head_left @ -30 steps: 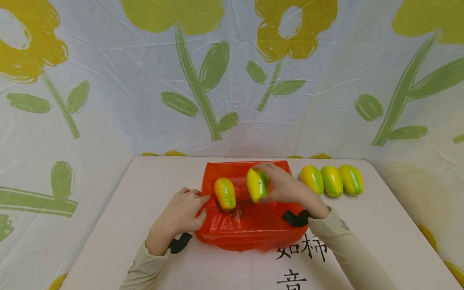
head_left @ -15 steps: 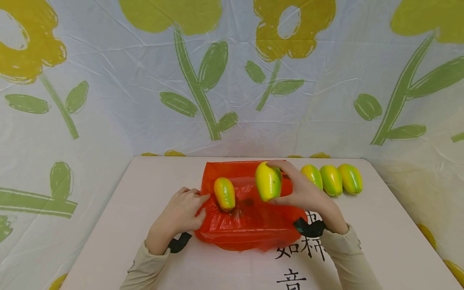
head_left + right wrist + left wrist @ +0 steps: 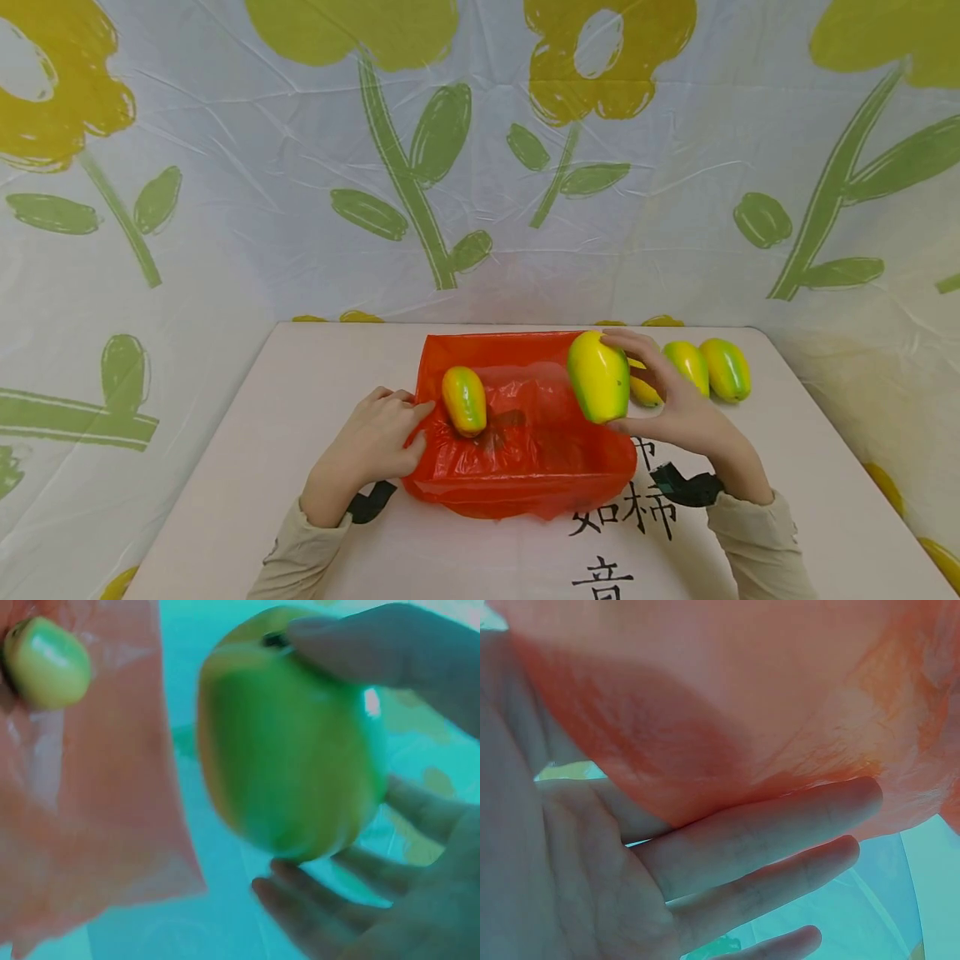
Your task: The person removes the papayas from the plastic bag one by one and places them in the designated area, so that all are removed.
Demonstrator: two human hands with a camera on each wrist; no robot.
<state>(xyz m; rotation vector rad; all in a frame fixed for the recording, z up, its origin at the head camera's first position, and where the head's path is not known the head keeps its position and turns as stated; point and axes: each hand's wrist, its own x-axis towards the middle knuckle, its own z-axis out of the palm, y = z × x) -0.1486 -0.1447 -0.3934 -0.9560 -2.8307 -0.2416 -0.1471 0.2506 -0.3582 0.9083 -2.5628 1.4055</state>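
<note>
A glossy yellow-green papaya (image 3: 597, 377) is held up by my right hand (image 3: 678, 410), thumb at one end and fingers at the other. It overlaps the right side of an open red plastic bag (image 3: 525, 496) in the head view. In the right wrist view this papaya (image 3: 292, 750) hangs beside the bag, its dark stem by the thumb. Another papaya (image 3: 465, 402) lies in the left part of the bag. My left hand (image 3: 375, 442) touches the bag's left side; in the left wrist view its fingers (image 3: 765, 832) lie straight against the red plastic.
Papayas (image 3: 725, 369) stand in a row at the table's back right, one partly hidden behind my right hand. Black characters (image 3: 603, 579) mark the pale table (image 3: 300, 400) in front of the bag. A flower-patterned cloth (image 3: 285, 167) hangs behind and at the sides.
My right hand has moved right and toward the head camera with the papaya, from over the bag's middle to its right side. The left hand and the other papayas stay put.
</note>
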